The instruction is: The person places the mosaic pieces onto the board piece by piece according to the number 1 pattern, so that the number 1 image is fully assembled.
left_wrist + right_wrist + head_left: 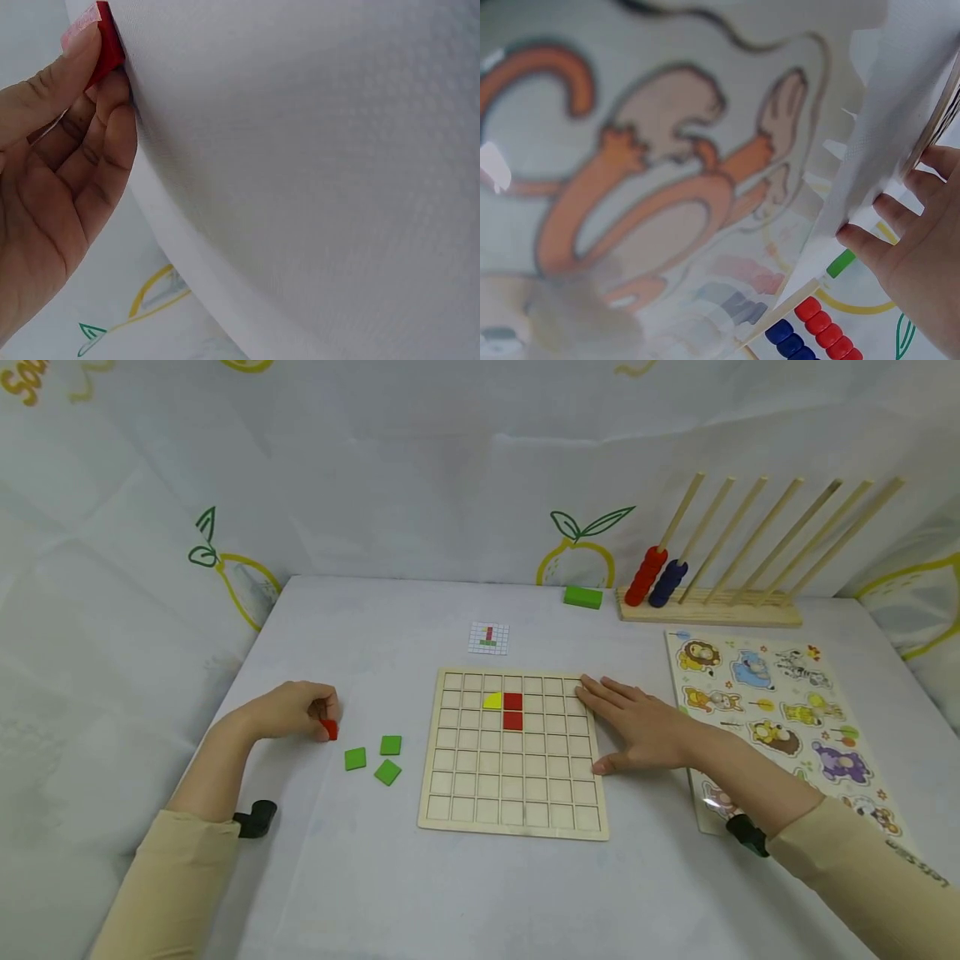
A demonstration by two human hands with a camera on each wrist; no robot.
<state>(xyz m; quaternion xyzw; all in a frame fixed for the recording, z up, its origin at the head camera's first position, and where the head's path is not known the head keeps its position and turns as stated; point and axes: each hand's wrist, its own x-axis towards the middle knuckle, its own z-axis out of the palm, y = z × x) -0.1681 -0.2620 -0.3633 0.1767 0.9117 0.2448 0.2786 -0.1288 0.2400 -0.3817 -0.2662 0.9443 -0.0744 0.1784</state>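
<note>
At the left of the table my left hand [294, 710] pinches a red square tile [329, 729] between thumb and fingers. The left wrist view shows the thumb on the face of that tile [105, 46]. Several green tiles lie just to its right, such as one green tile [391, 745]. A wooden grid board [487, 787] sits mid-table with a yellow tile [492, 700] beside two red tiles [513, 720] in its upper cells. My right hand [637, 727] rests with spread fingers along the board's right edge.
Behind the board lies a small pattern card [489, 638]. A green block [583, 597] and a wooden bead rack [705, 610] with red and blue beads stand at the back right. An animal puzzle board [780, 710] lies under the right forearm.
</note>
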